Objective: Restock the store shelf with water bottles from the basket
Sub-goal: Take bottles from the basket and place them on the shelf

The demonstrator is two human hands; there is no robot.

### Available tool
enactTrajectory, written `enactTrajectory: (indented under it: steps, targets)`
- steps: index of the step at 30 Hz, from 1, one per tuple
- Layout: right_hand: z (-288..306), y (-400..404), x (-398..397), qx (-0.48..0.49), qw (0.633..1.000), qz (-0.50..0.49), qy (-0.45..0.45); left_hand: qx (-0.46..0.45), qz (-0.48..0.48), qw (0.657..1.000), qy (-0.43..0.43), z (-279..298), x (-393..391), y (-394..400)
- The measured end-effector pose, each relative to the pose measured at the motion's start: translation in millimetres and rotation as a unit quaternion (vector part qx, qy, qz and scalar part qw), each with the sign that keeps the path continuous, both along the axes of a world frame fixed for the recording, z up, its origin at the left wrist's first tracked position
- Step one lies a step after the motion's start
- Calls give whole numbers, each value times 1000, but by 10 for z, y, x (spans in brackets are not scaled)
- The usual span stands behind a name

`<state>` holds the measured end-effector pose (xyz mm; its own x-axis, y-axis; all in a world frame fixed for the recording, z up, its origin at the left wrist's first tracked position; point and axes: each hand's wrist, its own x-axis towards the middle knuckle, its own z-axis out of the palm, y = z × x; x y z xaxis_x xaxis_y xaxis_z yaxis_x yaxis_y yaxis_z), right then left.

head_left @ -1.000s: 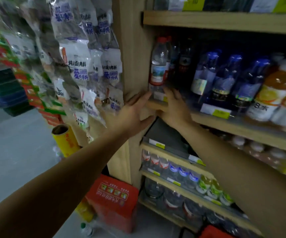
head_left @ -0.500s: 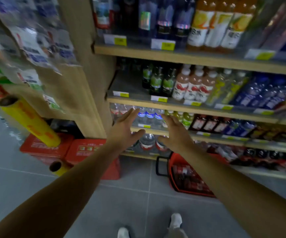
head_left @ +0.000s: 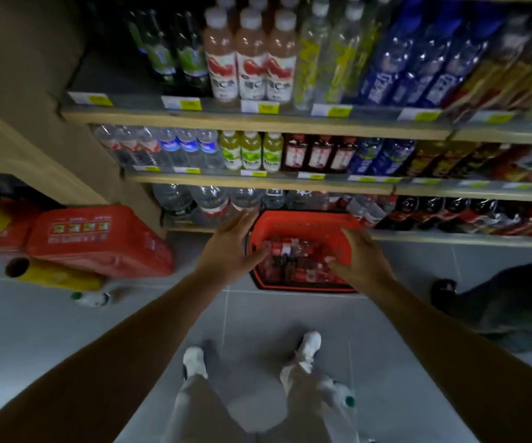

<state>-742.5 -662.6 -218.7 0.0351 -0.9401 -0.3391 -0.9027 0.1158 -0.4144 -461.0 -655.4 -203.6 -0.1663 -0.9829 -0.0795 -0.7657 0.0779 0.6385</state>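
We find the bottles in the red basket (head_left: 303, 223) a smeared red-and-clear jumble, uncountable, partly covered by our right hand (head_left: 359, 259). Shelf price tags (head_left: 260, 107) are unreadable. The frame's right edge cuts off a dark shape (head_left: 507, 302).

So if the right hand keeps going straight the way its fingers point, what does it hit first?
Most likely the red-labelled bottles lying in the red basket; the open right hand points down-left over them. Depth is uncertain.

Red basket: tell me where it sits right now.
In the head view the red basket sits on the grey floor, centre frame, against the bottom shelf, between the left hand and right hand.
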Motion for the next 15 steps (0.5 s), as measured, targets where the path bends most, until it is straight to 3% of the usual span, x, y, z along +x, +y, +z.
enactTrajectory:
  steps: [5, 15]
  targets:
    - [-422, -97, -601, 41, 999, -23, -26, 43, 6, 999, -28, -483, -475, -99]
    - [-1621, -283, -1076, 128, 990, -53, -26, 117, -50, 987, -95, -1640, -979, -477]
